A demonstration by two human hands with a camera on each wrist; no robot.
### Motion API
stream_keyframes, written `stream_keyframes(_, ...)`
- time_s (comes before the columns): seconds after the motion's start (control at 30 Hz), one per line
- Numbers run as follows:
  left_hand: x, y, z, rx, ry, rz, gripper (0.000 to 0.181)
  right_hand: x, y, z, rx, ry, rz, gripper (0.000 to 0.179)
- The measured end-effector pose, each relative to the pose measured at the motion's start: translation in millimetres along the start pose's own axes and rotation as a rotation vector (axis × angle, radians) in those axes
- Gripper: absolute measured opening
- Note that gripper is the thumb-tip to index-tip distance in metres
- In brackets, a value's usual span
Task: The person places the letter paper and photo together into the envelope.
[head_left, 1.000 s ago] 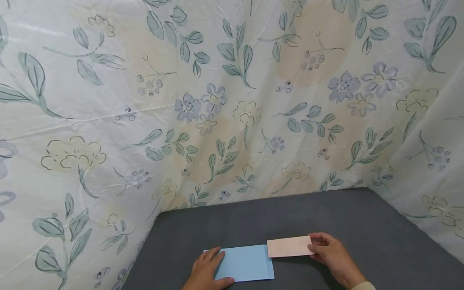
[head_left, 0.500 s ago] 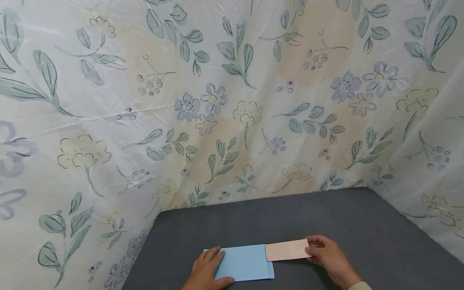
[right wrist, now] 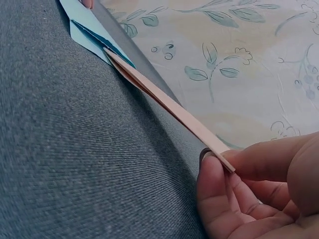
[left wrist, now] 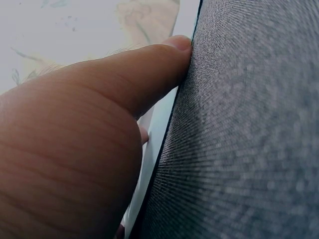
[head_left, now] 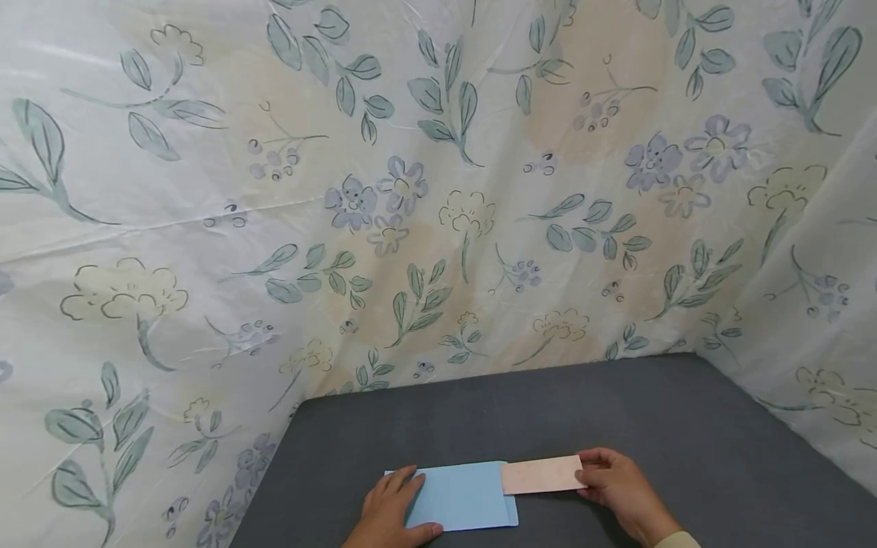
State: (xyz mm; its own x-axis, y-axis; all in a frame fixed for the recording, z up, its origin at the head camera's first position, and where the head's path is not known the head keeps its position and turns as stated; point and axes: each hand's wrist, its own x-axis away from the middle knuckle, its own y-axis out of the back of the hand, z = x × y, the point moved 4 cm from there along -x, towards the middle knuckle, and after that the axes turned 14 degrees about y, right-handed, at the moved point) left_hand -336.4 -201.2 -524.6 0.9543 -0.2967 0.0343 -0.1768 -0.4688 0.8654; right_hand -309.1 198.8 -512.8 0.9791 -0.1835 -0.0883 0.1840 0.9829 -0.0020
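Note:
A light blue envelope lies flat on the dark grey table. My left hand rests on its left part, fingers spread and thumb along the near edge. In the left wrist view the thumb presses on the envelope's edge. My right hand pinches the right end of a folded pale pink paper between thumb and fingers. In the right wrist view the paper's far end is at the parted mouth of the blue envelope; how far it reaches inside cannot be told.
The dark grey tabletop extends behind and to the right of the envelope. A floral curtain hangs along the table's back and both sides.
The right hand has moved the pink paper slightly left and toward the near side, so its left end now meets the envelope's mouth. The left hand and envelope have stayed put.

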Motion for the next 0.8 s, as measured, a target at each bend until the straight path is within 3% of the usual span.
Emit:
stream_keyframes(0.27, -2.3, -5.8, 7.7, 0.011, -0.011, -0.027, 0.094, 1.4, -2.8, -2.2, -0.022, -0.009, 0.003, 0.041)
stream_keyframes(0.8, 1.9, -4.3, 4.7, -0.009, -0.037, -0.037, 0.090, 4.3, -10.0, -6.4, -0.056, -0.025, -0.025, 0.045)
